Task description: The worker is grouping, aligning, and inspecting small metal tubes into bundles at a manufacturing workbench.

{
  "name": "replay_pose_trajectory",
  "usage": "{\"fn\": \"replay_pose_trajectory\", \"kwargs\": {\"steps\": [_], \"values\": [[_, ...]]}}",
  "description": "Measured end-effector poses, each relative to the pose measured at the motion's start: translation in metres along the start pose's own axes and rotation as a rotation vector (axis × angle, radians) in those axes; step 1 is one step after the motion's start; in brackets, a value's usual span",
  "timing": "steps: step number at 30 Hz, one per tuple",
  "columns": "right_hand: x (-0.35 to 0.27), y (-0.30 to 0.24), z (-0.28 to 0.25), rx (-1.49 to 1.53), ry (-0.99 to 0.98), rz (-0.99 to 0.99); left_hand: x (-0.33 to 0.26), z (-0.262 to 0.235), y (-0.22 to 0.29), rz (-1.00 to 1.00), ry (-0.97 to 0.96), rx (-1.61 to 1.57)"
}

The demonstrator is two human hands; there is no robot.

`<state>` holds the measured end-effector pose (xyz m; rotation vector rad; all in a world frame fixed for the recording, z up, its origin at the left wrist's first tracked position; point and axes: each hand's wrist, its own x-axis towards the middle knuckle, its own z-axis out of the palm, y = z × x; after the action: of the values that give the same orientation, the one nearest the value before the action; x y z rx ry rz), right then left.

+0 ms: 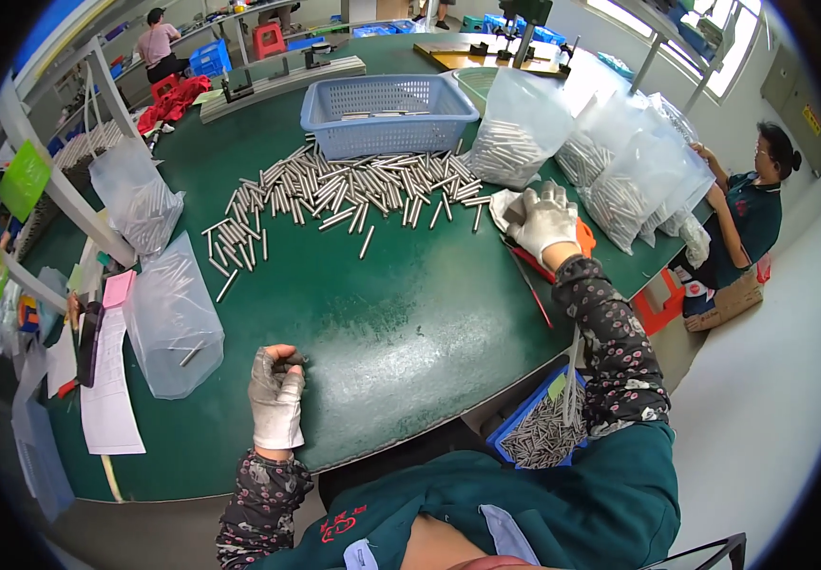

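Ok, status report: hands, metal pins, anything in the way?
Left hand curled near table edge; right hand beside bagged pins. Loose metal pins heaped. Blue perforated basket behind heap.

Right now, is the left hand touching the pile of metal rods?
Apart. The head view shows a wide stretch of green tabletop between the left hand and the pile of metal rods.

The person's left forearm, sleeved, rises to the near edge of the table; the gloved left hand lies just inside that edge, fingers curled toward the thumb. The right forearm, likewise sleeved, extends farther forward; the gloved right hand, back upward, fingers bent, lies toward the table's right edge, its palm hidden.
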<state>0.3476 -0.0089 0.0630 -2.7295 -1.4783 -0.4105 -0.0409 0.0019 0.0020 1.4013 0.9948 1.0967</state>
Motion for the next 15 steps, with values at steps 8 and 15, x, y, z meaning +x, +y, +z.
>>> {"fn": "replay_pose_trajectory", "kwargs": {"steps": [8, 15], "values": [[0.018, -0.008, 0.011, -0.323, -0.297, -0.148, -0.001, 0.003, 0.002, -0.030, -0.042, -0.001], [0.049, -0.066, 0.020, 0.319, -0.006, -0.107, -0.003, 0.004, 0.004, -0.069, -0.090, 0.028]]}}
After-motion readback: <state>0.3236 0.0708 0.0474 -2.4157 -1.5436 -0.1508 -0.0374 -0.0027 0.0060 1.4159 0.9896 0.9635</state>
